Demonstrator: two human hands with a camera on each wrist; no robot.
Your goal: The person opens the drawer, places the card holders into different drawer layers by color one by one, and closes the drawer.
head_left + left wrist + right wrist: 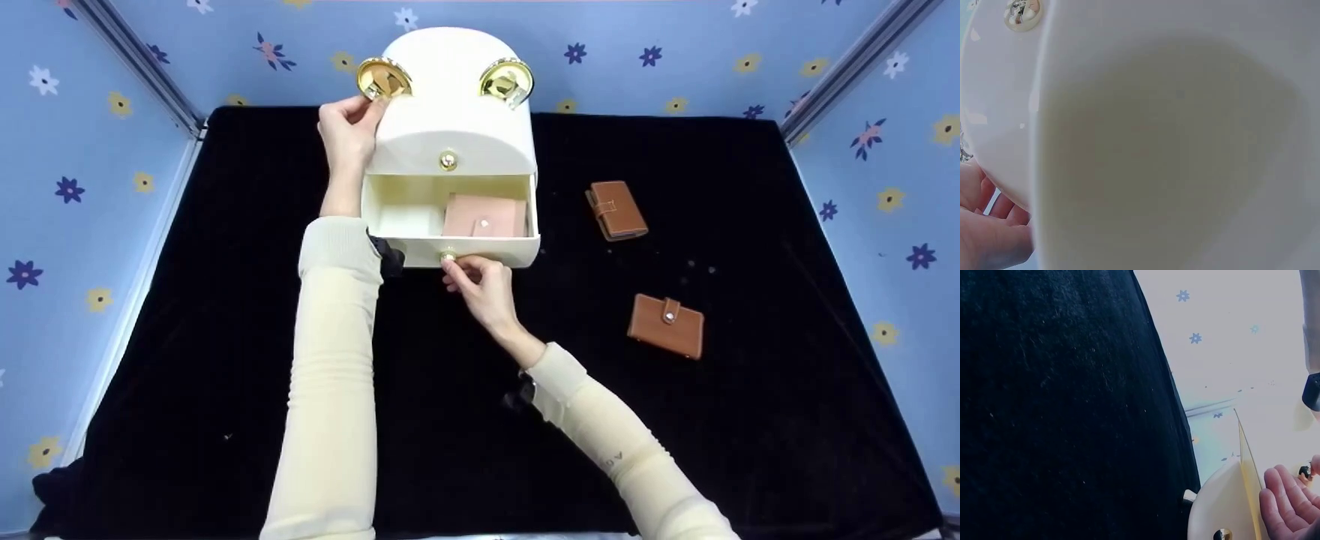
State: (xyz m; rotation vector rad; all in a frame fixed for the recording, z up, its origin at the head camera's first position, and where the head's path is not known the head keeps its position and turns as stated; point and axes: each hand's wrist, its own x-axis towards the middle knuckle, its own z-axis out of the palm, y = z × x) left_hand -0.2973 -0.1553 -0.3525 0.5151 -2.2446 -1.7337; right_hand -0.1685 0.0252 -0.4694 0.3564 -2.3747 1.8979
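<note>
A white storage box point(457, 112) with a rounded top stands at the back, with two round gold mirror-like discs point(384, 77) on it. Its lower drawer point(405, 244) is pulled out, and a pink wallet point(485, 215) lies in the right part. My right hand point(486, 292) pinches the drawer's gold knob point(448, 256) between thumb and fingers. At the box's upper left side my left hand point(350, 135) holds the edge, its thumb just under the left disc. In the left wrist view the left hand point(994, 225) appears beside the white shell.
Two brown wallets lie right of the box on the black cloth point(750, 435): one point(619, 210) farther back, the other point(666, 326) nearer. The closed upper drawer bears a gold knob point(448, 160). Blue flowered panels point(637, 45) wall the back and sides.
</note>
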